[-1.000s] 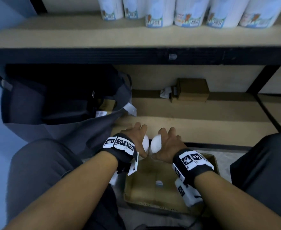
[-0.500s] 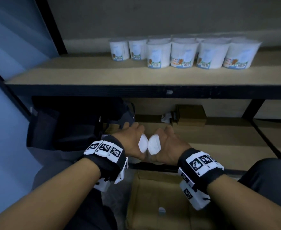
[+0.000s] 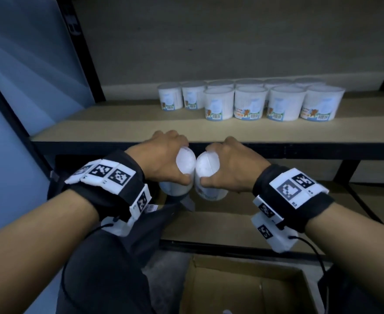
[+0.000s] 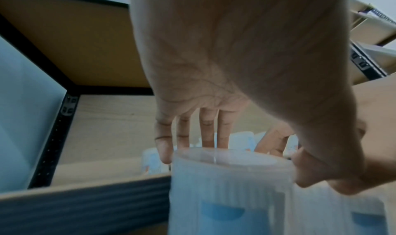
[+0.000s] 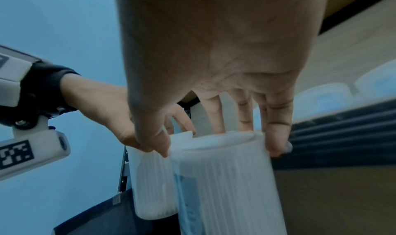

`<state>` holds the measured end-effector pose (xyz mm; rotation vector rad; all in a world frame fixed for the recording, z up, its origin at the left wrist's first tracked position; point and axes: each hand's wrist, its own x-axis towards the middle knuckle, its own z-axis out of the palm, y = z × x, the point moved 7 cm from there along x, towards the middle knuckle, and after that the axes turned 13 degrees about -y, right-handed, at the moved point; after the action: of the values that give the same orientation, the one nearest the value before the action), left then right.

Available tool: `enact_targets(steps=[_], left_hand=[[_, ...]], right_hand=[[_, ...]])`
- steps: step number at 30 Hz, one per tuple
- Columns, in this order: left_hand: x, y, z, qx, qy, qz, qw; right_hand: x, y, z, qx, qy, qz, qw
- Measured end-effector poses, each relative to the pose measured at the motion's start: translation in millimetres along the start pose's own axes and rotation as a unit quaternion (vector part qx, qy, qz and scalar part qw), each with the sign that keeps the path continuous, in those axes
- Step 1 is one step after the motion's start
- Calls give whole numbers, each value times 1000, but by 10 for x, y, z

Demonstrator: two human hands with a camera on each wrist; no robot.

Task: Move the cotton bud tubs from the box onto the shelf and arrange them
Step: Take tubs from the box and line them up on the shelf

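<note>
Left hand (image 3: 164, 155) and right hand (image 3: 229, 166) are each being clamped from above around one tub, left tub (image 3: 178, 175) and right tub (image 3: 209, 177) touching. Both have been raised from box (image 3: 277, 275) to shelf (image 3: 118, 125) edge; placing is likely next. Stocked tubs (image 3: 250, 102) are being kept in rows; box interior is mostly hidden.

Tubs (image 3: 250, 102) rowed on shelf (image 3: 118, 123), box (image 3: 243, 288) below in front
</note>
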<state>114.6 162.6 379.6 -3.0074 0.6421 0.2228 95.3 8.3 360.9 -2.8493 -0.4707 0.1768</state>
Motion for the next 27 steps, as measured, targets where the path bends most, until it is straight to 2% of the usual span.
enact_targets(steps=[5, 13, 27], left_hand=[[-133, 2, -456, 7, 36, 3, 999], [-182, -163, -916, -16, 48, -9, 999], [-66, -466, -1273, 17, 24, -43, 999]], right_hand=[[-16, -141, -399, -1, 25, -15, 1000], [50, -316, -909, 6, 59, -20, 998], [331, -566, -1223, -20, 110, -9, 994]])
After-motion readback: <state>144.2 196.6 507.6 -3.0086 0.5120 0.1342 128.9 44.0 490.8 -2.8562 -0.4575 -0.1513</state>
